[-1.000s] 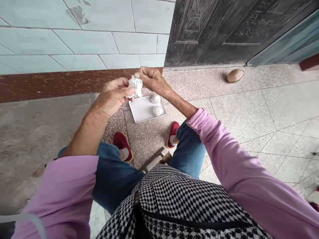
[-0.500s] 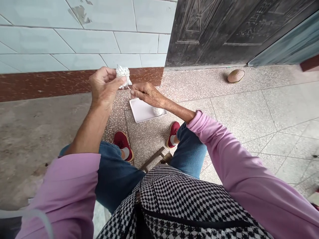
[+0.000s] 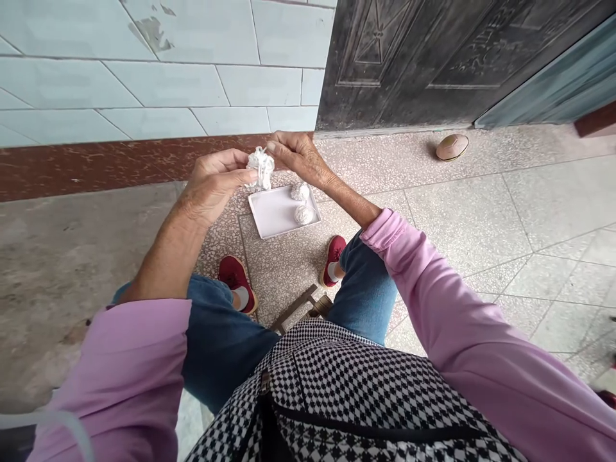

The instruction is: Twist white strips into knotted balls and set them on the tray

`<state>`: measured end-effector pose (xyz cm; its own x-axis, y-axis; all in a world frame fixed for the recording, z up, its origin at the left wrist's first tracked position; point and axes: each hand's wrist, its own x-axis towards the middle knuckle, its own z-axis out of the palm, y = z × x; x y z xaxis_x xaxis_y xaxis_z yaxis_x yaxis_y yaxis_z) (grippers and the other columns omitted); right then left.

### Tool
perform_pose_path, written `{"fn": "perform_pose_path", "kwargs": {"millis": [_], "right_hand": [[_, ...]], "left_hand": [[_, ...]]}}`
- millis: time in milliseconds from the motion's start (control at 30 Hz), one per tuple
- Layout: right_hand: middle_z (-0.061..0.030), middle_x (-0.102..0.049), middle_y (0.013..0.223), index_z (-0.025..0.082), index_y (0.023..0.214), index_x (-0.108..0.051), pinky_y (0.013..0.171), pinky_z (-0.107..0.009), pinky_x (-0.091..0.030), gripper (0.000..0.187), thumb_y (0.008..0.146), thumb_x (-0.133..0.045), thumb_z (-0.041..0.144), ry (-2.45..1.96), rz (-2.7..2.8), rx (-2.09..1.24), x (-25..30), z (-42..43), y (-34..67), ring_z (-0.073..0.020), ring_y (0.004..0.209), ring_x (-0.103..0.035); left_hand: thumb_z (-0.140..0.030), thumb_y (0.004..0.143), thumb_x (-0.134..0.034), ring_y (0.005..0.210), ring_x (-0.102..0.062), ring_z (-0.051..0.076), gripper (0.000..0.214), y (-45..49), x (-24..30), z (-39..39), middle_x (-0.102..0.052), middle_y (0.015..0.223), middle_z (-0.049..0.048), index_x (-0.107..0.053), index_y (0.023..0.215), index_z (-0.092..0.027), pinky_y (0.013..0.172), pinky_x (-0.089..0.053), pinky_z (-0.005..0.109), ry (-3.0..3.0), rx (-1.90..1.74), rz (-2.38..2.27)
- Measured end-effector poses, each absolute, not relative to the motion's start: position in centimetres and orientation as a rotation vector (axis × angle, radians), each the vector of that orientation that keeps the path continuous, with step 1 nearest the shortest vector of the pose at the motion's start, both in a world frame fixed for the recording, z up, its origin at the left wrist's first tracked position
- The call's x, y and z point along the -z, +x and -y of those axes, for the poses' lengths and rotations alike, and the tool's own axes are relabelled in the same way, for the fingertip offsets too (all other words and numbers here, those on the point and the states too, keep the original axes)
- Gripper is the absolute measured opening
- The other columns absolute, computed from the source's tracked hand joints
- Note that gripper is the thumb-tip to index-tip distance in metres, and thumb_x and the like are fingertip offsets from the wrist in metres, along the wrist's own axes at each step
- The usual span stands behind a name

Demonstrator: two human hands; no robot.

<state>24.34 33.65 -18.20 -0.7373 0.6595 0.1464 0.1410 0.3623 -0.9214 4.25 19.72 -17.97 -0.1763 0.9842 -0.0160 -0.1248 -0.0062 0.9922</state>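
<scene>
My left hand (image 3: 214, 183) pinches a loose bundle of white yarn (image 3: 261, 168) between thumb and fingers, out in front of the tiled wall. At the bundle's upper right, my right hand (image 3: 297, 154) is closed with thumb and forefinger on a strand of the same yarn. Below the hands a shallow white tray (image 3: 269, 215) lies on the floor. Two wound balls of white yarn, a nearer ball (image 3: 303, 214) and a farther ball (image 3: 300, 192), sit at its right side.
Red shoes (image 3: 235, 282) stand on the speckled floor either side of the space before the tray. A wooden stool part (image 3: 301, 308) shows between the knees. A pinkish rounded object (image 3: 452, 147) lies by the dark carved door (image 3: 399, 64). A tiled wall (image 3: 168, 83) rises ahead.
My right hand has moved up and slightly right, from below the yarn bundle to its upper right. My left hand has shifted right and down with the bundle. Both yarn balls now show.
</scene>
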Motion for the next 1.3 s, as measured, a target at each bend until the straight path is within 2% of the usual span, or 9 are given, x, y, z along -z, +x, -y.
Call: {"fn": "perform_pose_path", "kwargs": {"millis": [167,300,400,533,633,767,933,1167,1300], "right_hand": [[0.0004,-0.06,0.085,0.023,0.093,-0.062,0.092,-0.033,-0.054,0.058,0.139,-0.066,0.058,-0.707,2.221,-1.481,18.7,-31.5,23.1,-0.0178,0.097,-0.06],[-0.0033,-0.07,0.095,0.02,0.105,-0.074,0.108,-0.038,-0.06,0.041,0.137,-0.061,0.042,-0.655,2.398,-1.381,20.0,-30.8,22.6,-0.0232,0.106,-0.069],[-0.006,-0.074,0.105,0.017,0.111,-0.074,0.118,-0.042,-0.061,0.035,0.137,-0.055,0.029,-0.571,2.52,-1.358,20.8,-30.2,22.7,-0.0243,0.108,-0.069],[-0.0076,-0.076,0.109,0.016,0.112,-0.073,0.123,-0.043,-0.06,0.035,0.139,-0.052,0.022,-0.415,2.62,-1.371,20.4,-29.1,23.3,-0.0233,0.109,-0.07],[-0.008,-0.078,0.11,0.018,0.11,-0.075,0.122,-0.043,-0.061,0.04,0.14,-0.053,0.033,-0.443,2.535,-1.316,19.1,-29.4,23.8,-0.0246,0.114,-0.073],[-0.0064,-0.075,0.097,0.025,0.096,-0.07,0.109,-0.038,-0.061,0.048,0.136,-0.064,0.052,-0.629,2.374,-1.236,17.1,-31.3,24.6,-0.0239,0.113,-0.07],[-0.004,-0.066,0.088,0.03,0.083,-0.048,0.097,-0.038,-0.057,0.056,0.135,-0.065,0.044,-0.699,2.26,-1.278,16.1,-32.6,25.4,-0.0216,0.1,-0.059],[0.0062,-0.042,0.08,0.029,0.088,-0.044,0.082,-0.033,-0.05,0.069,0.138,-0.068,0.07,-0.697,2.098,-1.584,17.0,-31.5,23.0,-0.0155,0.084,-0.045],[0.0066,-0.038,0.072,0.029,0.087,-0.049,0.076,-0.035,-0.045,0.069,0.131,-0.072,0.078,-0.773,2.092,-1.681,17.7,-30.4,21.7,-0.0157,0.079,-0.049]], "left_hand": [[-0.023,0.063,-0.104,0.098,-0.08,0.024,0.039,3.9,18.5,-20.2,-0.088,0.106,0.0093,-0.086,0.098,-0.022,0.093,-0.072,0.04,0.902,-1.508,-1.207],[-0.023,0.062,-0.105,0.092,-0.079,0.024,0.045,3.5,19.4,-20.8,-0.089,0.103,0.0089,-0.08,0.099,-0.022,0.081,-0.067,0.035,0.895,-1.606,-1.308],[-0.015,0.068,-0.098,0.079,-0.071,0.019,0.037,3.2,20.0,-21.7,-0.082,0.09,0.0027,-0.072,0.093,-0.022,0.072,-0.058,0.029,0.929,-1.635,-1.538],[0.005,0.07,-0.085,0.078,-0.067,0.017,0.038,3.1,20.0,-22.6,-0.075,0.084,-0.0028,-0.065,0.089,-0.022,0.082,-0.061,0.032,1.035,-1.561,-1.921],[0.01,0.069,-0.087,0.076,-0.065,0.016,0.042,3.7,19.4,-22.3,-0.071,0.081,-0.005,-0.066,0.086,-0.021,0.085,-0.061,0.033,1.094,-1.441,-1.99],[0.004,0.071,-0.094,0.077,-0.067,0.017,0.035,4.6,18.2,-20.8,-0.076,0.083,-0.002,-0.072,0.086,-0.02,0.084,-0.06,0.034,1.134,-1.293,-1.835],[-0.017,0.071,-0.097,0.084,-0.074,0.023,0.022,4.9,17.5,-19.5,-0.085,0.091,0.0068,-0.084,0.089,-0.02,0.082,-0.062,0.037,1.127,-1.243,-1.508],[-0.03,0.058,-0.104,0.08,-0.071,0.023,0.039,5.0,17.2,-19.5,-0.086,0.092,0.0088,-0.083,0.091,-0.024,0.067,-0.061,0.034,0.948,-1.444,-1.325],[-0.04,0.058,-0.11,0.084,-0.07,0.022,0.05,4.5,18.1,-20.3,-0.083,0.094,0.009,-0.076,0.092,-0.025,0.069,-0.062,0.035,0.884,-1.571,-1.386]]}}
